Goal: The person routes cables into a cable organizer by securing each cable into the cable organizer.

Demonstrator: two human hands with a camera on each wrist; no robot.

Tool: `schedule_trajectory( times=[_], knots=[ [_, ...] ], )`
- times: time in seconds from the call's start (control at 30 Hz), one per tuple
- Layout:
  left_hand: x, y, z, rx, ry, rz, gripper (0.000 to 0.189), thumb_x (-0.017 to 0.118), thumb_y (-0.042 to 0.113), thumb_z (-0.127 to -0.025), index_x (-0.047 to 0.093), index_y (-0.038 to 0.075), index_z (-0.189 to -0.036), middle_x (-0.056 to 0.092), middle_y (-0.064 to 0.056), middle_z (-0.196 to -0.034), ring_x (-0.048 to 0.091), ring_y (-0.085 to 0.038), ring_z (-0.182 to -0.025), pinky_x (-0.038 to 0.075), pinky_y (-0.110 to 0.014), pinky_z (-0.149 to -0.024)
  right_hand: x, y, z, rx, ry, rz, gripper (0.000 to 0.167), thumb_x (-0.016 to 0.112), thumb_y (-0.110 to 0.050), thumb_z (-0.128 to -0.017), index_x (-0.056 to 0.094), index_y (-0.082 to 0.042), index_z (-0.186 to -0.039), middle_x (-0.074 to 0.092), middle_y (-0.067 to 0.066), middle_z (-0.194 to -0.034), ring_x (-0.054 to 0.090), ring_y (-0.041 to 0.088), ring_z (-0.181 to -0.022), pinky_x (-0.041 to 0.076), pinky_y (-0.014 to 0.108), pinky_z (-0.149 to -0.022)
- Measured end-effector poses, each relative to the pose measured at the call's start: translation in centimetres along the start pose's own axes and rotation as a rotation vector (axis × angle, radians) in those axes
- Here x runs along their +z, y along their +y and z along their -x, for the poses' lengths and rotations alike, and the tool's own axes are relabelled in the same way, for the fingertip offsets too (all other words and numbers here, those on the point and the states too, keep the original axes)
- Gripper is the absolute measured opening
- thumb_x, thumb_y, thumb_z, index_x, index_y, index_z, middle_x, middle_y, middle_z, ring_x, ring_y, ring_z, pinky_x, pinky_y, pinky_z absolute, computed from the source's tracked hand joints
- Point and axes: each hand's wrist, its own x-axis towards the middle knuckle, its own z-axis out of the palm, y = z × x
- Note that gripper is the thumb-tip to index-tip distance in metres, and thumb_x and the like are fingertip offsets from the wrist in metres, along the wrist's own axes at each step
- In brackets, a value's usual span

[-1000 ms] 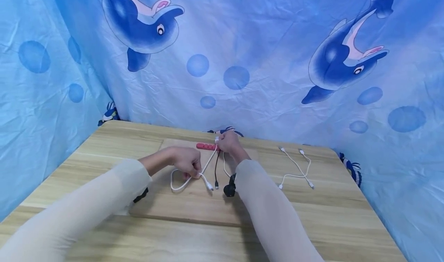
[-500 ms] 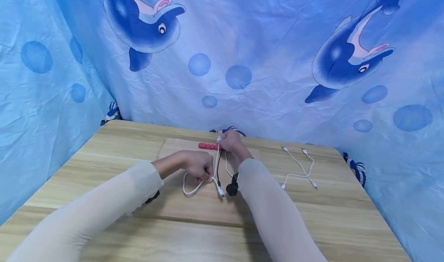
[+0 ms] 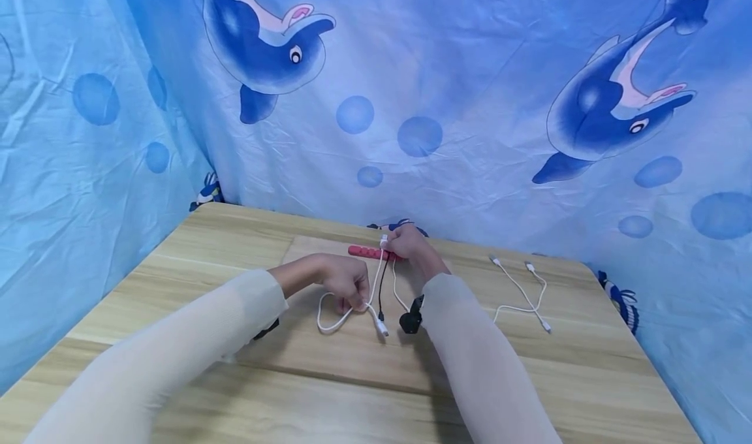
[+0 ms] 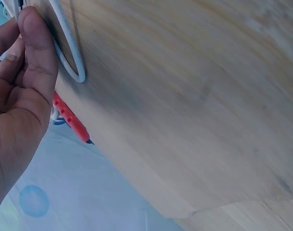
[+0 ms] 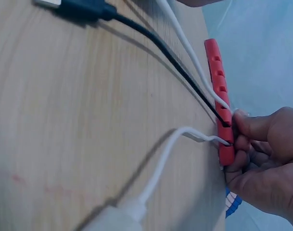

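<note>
Left fingers [image 3: 354,297] downward round white cable [image 3: 382,328]

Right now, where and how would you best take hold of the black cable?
I'd pinch the black cable by its plug housing, probably from above and the right. The housing is thicker than the rest, which runs into a slot of the red holder. The left hand and white plug crowd its left and near sides.

Between the sleeves [image 3: 482,359], the near part of the board [image 3: 352,358] is free; beyond, the white cable [image 3: 333,330] blocks.
</note>
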Motion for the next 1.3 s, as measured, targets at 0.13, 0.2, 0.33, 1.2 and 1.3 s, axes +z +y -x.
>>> schedule_trajectory(
  times=[0.13, 0.2, 0.33, 1.2, 1.3],
  knots=[
    [0.0, -0.3, 0.3, 0.002, 0.017, 0.031, 0.013, 0.07, -0.001, -0.092, 0.073, 0.001, -0.08, 0.065, -0.006, -0.065, 0.064, -0.013, -0.056, 0.06, -0.029, -0.062, -0.4, 0.1, 0.2, -0.069, -0.032, 0.014, 0.026, 0.072, -0.014, -0.096, 0.064, -0.008, -0.073, 0.052, 0.0, -0.071, 0.047, 0.015, -0.065, 0.041, 0.027, -0.061],
    [0.0, -0.4, 0.5, 0.003, 0.021, 0.034, 0.013, 0.07, -0.001, -0.092, 0.072, 0.001, -0.08, 0.065, -0.005, -0.064, 0.064, -0.013, -0.055, 0.06, -0.029, -0.062, -0.5, 0.3, 0.2, -0.092, -0.038, 0.019, 0.022, 0.073, -0.014, -0.096, 0.066, -0.006, -0.076, 0.055, 0.001, -0.074, 0.048, 0.015, -0.066, 0.042, 0.027, -0.061],
    [-0.1, -0.5, 0.8, 0.003, 0.021, 0.041, 0.013, 0.07, -0.001, -0.093, 0.072, 0.001, -0.08, 0.065, -0.005, -0.064, 0.064, -0.013, -0.055, 0.06, -0.029, -0.062, -0.3, 0.4, 0.1, -0.123, -0.029, 0.048, 0.016, 0.073, -0.016, -0.096, 0.067, -0.006, -0.085, 0.059, 0.005, -0.085, 0.052, 0.018, -0.073, 0.045, 0.029, -0.066],
    [0.8, -0.6, 0.8, 0.026, -0.03, 0.064, 0.011, 0.07, -0.002, -0.092, 0.073, -0.002, -0.081, 0.066, -0.006, -0.064, 0.064, -0.013, -0.055, 0.06, -0.028, -0.06, 0.0, -0.1, 0.5, -0.005, -0.035, 0.086, 0.029, 0.073, -0.017, -0.096, 0.062, -0.01, -0.069, 0.052, 0.001, -0.068, 0.052, 0.02, -0.069, 0.045, 0.033, -0.071],
    [1.1, -0.4, 0.9, 0.034, -0.046, 0.048, 0.011, 0.07, -0.001, -0.092, 0.074, -0.001, -0.081, 0.067, -0.007, -0.064, 0.065, -0.013, -0.055, 0.059, -0.027, -0.06, -0.3, -0.2, 0.9, 0.0, -0.067, 0.102, 0.029, 0.073, -0.02, -0.096, 0.063, -0.012, -0.069, 0.053, 0.001, -0.068, 0.054, 0.02, -0.071, 0.045, 0.034, -0.072]
  ],
)
